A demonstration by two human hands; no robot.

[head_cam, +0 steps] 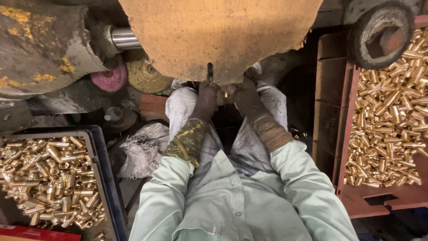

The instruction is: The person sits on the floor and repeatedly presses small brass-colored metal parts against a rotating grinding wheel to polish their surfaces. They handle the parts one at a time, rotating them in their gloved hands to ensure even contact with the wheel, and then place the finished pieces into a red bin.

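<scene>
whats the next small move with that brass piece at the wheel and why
Probably turn the small brass piece slightly against the buffing wheel: the left hand and right hand pinch it together right at the wheel's lower edge, so only one side seems to meet it.

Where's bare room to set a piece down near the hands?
Bare bottom shows at the near end of the red crate, below its brass tubes. The blue crate is nearly full. Both hands, left hand and right hand, crowd the buffing wheel.
</scene>
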